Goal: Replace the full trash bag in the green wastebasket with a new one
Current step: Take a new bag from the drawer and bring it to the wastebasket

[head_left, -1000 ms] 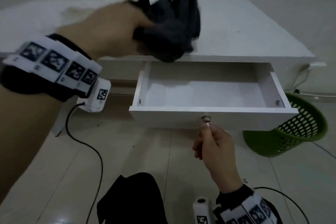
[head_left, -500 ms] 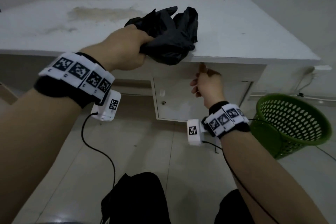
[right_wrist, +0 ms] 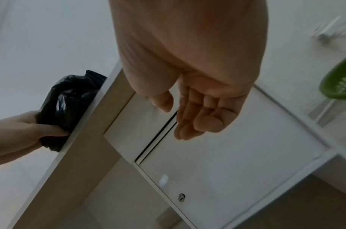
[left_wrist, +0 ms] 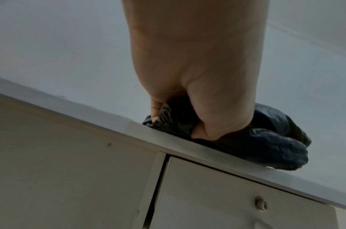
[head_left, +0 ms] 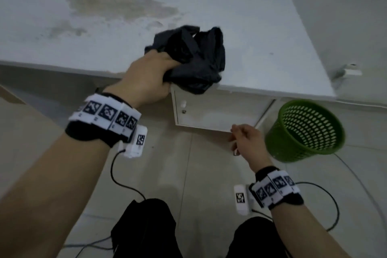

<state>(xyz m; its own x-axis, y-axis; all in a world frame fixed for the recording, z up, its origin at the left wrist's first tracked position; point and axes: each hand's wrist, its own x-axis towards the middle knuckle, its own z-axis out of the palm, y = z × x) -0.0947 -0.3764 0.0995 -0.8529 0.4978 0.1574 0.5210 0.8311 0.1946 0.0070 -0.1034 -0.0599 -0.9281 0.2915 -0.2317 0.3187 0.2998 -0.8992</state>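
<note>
Gripping one crumpled black trash bag [head_left: 192, 63], left hand [head_left: 146, 81]; right hand [head_left: 247, 142] loose, empty; one green wastebasket [head_left: 305, 132]

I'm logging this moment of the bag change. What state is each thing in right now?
black trash bag: crumpled, gripped at the desk edge.
left hand: grips the bag.
right hand: empty, fingers relaxed.
green wastebasket: unlined, tilted on the floor.
drawer: closed.
cabinet door: closed.
</note>
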